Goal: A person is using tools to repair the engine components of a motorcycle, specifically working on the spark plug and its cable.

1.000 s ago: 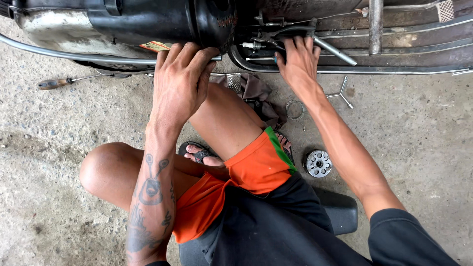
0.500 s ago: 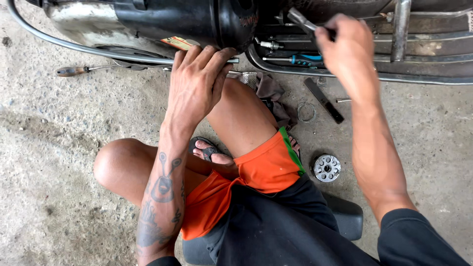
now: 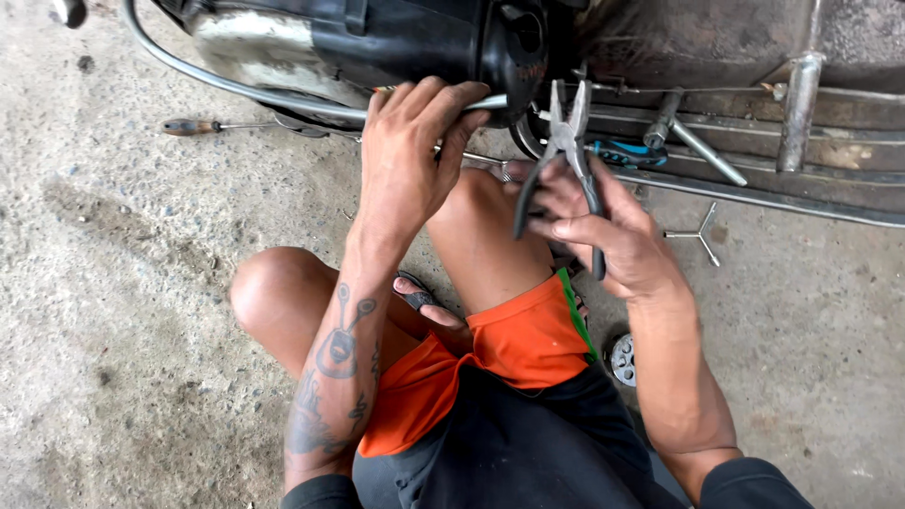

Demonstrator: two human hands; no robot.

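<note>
since half a second ago the right hand has dropped from the frame, its grip now closed round the pliers, which point up at the black engine case. left hand stays curled over the chrome pipe.

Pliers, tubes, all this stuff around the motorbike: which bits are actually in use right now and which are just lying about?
In use:
right hand holding black-handled pliers
left hand gripping the chrome tube
black engine housing

Lying about:
screwdriver on the concrete
Y-shaped wrench
round toothed metal part
blue-handled tool on the frame
</note>
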